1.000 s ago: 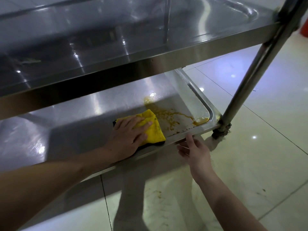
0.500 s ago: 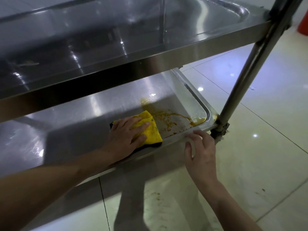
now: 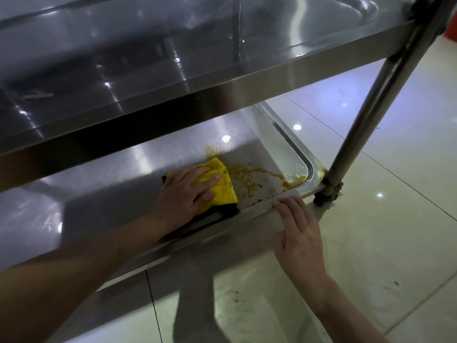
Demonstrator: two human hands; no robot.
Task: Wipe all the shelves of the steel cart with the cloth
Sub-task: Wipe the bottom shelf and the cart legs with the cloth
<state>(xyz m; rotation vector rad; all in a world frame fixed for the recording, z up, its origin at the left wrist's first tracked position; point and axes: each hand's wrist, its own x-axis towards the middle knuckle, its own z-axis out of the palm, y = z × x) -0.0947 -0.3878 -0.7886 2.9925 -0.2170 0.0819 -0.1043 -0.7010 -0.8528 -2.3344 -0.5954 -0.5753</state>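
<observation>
Cart: a steel cart (image 3: 247, 78) fills the upper and middle part of the frame, seen from above, with two shelves in view.
Upper shelf: the upper shelf (image 3: 148, 58) crosses the top of the frame – shiny, with light reflections on it.
Lower shelf: the lower shelf (image 3: 111, 174) lies under it, in the middle of the frame, with a raised rim around.
Cloth: the yellow cloth (image 3: 222, 185) lies flat on the lower shelf, near its front rim, a bit right of the frame center; a dark layer shows at its lower edge.
Stain: an orange-brown stain (image 3: 257, 177) spreads on the lower shelf just right of the cloth and reaches the right front corner, where a small puddle sits.
Left hand: the left hand (image 3: 184, 194) rests on top of the cloth, palm down – fingers straight and slightly spread, pressing the cloth against the shelf.
Right hand: the right hand (image 3: 300, 229) is at the lower right, its fingers straight and close together, the fingertips touching the front rim of the lower shelf, just right of the cloth.
Leg: the cart's round leg (image 3: 371, 115) goes diagonally at the right side, ending in a wheel (image 3: 326, 194) on the floor.
Floor: the pale tiled floor (image 3: 383, 243) shows some small brown spots at the lower right.
</observation>
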